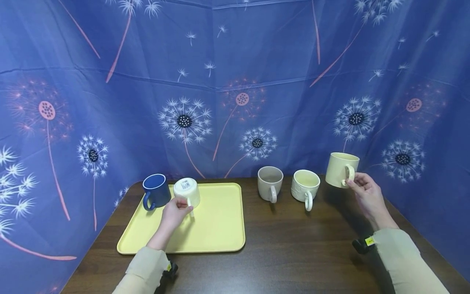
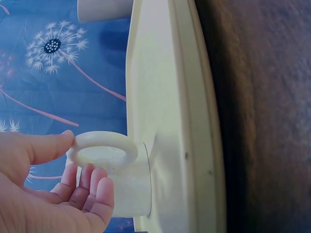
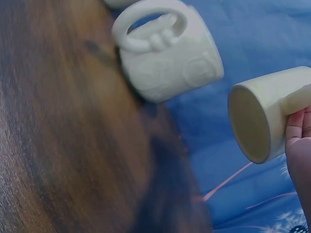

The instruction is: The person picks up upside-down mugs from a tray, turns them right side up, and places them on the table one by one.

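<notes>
My left hand [image 1: 175, 212] pinches the handle of a white mug [image 1: 192, 193] between thumb and fingers. That mug stands upside down on the yellow tray [image 1: 220, 232], its base with a label facing up; in the left wrist view the mug's rim [image 2: 148, 194] is at the tray surface. On the right, a pale yellow mug [image 1: 335, 171] is held up off the table by its handle in my right hand [image 1: 369, 198]. A white mug with a raised pattern [image 1: 302, 192] stands upright just left of it, also seen as an embossed mug [image 3: 170, 63] in the right wrist view.
A dark blue mug [image 1: 158, 190] stands upright at the tray's back left corner, beside the upturned one. A grey-beige mug [image 1: 268, 188] is on the brown wooden table [image 1: 293, 253], right of the tray. A blue dandelion-print curtain [image 1: 293, 114] hangs behind and at both sides.
</notes>
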The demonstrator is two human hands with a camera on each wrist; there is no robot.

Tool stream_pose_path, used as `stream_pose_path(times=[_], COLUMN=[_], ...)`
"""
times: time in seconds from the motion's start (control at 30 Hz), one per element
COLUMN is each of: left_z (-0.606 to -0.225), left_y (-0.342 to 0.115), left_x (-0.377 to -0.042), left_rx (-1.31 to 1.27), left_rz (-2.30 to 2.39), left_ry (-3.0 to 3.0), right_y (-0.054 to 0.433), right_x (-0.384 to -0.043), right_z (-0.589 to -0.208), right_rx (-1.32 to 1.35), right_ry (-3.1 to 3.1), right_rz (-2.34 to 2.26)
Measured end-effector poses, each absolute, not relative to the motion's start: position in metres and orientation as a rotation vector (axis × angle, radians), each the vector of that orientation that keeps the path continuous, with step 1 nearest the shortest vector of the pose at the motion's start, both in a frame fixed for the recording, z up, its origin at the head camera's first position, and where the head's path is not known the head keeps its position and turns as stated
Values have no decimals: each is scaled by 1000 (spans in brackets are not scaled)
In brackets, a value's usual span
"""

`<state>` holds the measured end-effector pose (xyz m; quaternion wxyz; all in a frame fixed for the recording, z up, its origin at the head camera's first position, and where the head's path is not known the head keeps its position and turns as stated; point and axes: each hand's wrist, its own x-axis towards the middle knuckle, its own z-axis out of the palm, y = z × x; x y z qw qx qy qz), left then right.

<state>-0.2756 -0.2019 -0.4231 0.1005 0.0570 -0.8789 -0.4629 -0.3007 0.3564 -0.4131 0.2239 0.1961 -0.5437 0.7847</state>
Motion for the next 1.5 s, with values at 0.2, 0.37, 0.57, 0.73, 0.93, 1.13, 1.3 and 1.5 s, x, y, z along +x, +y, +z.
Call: stream_pose_path(times=[0.2,0.37,0.57,0.73,0.93,1.13,1.3,1.5], left_z=[-425,-428,-426,-424,-424,-428,-432,-434], left_y=[-202,-202,-202,-202,-201,-199,-201,-204], left_x=[-278,-278,-277,-278,-279,-281,-282,-281], left_rx=[150,137,129,100,102,123,98,75], left_rz=[-1384,-1408,-1437,-1436,-1442,-1434,-1408,-1370], left_ry=[-2629,-2666,-2672,-2691,-2707,-2738,-2748,-2757], right_y=[360,361,364,368,371,372,372,370], right_x=[-310,-316,-322,-325,-326,-327,-327,-325], right_z=[-423,-431,-441,-445,-449,-454,-460,-464], right_rx=[488,399,259,192,120,29,-20,23], right_ry=[-1483,-1555,-1670,-1701,-1747,-1826,-1859,-1812], right_rz=[2205,2151,2082,2054,2041,2012,1996,2072])
